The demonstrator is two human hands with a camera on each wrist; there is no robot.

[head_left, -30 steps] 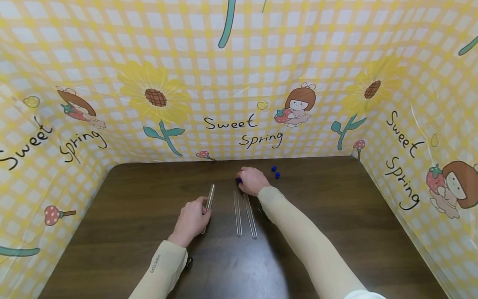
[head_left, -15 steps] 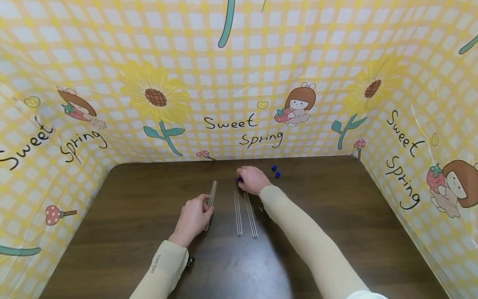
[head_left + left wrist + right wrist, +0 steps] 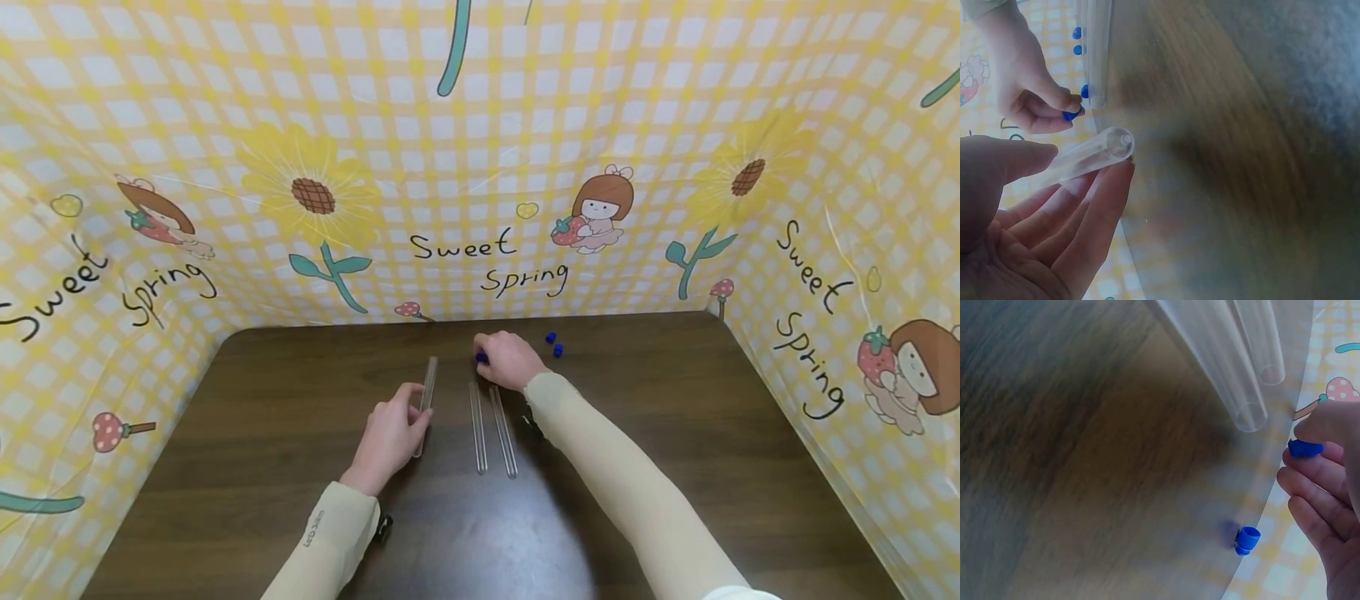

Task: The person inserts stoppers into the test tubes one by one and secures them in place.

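Observation:
My left hand (image 3: pixel 386 437) holds a clear test tube (image 3: pixel 430 379) between thumb and fingers, its length pointing away from me. In the left wrist view, one end of the tube (image 3: pixel 1121 144) faces the camera beyond the fingertips. My right hand (image 3: pixel 510 360) pinches a small blue cap (image 3: pixel 1305 448) between thumb and index finger, near the far ends of two more clear tubes. Those tubes, a left one (image 3: pixel 477 429) and a right one (image 3: pixel 504 433), lie side by side on the table between my hands. The right wrist view shows their open ends.
Beyond my right hand, near the table's back edge, lie two blue caps, one (image 3: pixel 551 337) just behind the other (image 3: pixel 558 351). The dark wood table (image 3: pixel 262 433) is enclosed at the back and sides by a yellow checked cloth (image 3: pixel 465 167).
My left hand has moved slightly forward and to the right with its tube. The right hand, still pinching the cap, has barely shifted. The two lying tubes are unmoved.

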